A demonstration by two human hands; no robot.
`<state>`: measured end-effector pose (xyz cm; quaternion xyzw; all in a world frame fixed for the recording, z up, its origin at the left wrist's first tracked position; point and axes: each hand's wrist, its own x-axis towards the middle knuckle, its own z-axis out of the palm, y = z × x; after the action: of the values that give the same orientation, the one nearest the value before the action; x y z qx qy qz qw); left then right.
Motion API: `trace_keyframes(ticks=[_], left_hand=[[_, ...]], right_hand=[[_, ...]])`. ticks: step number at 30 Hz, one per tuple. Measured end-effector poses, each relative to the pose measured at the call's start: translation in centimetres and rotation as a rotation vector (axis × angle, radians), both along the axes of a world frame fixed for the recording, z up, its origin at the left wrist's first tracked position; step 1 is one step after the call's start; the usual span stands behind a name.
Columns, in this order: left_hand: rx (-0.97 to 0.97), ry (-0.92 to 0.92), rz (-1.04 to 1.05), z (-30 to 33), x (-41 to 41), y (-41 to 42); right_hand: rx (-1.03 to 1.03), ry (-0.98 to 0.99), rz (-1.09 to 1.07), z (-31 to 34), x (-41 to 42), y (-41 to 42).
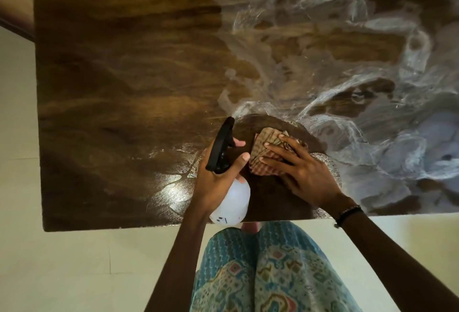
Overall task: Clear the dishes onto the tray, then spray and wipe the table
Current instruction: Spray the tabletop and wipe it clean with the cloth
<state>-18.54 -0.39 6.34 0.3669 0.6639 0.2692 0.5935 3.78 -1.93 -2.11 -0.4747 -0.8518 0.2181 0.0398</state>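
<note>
Both hands busy — bottle (pixel 229 177); cloth (pixel 270 155).

My tabletop (pixel 119 68) runs off the top and right edges, so I can't see its far side or right end. My right hand (pixel 301 171) lies over most of the cloth (pixel 267 141), hiding its near half. My left hand (pixel 214 180) wraps the neck of the spray bottle (pixel 233 202); the trigger is mostly hidden behind its black head and my fingers. The small dark marks low on the bottle are too tiny to read. Both forearms are cut off at the bottom edge.
</note>
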Motion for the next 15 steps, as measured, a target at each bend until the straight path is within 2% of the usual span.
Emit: trace_keyframes(ticks=[2,5,12,15], left_hand=[[0.02,-0.042,-0.007,-0.4,0.2,0.5],[-0.051,-0.038,-0.009,-1.5,1.3,0.9],[-0.016,0.409,-0.206,-2.7,3.5,1.7],[-0.014,0.475,-0.193,-2.3,4.0,2.4]], right_hand=[[0.006,-0.007,0.002,0.1,-0.1,0.1],[0.028,-0.012,-0.035,0.3,0.0,0.1],[0.046,-0.011,-0.174,0.8,1.7,0.1],[0.046,-0.024,-0.204,1.0,2.6,0.4]])
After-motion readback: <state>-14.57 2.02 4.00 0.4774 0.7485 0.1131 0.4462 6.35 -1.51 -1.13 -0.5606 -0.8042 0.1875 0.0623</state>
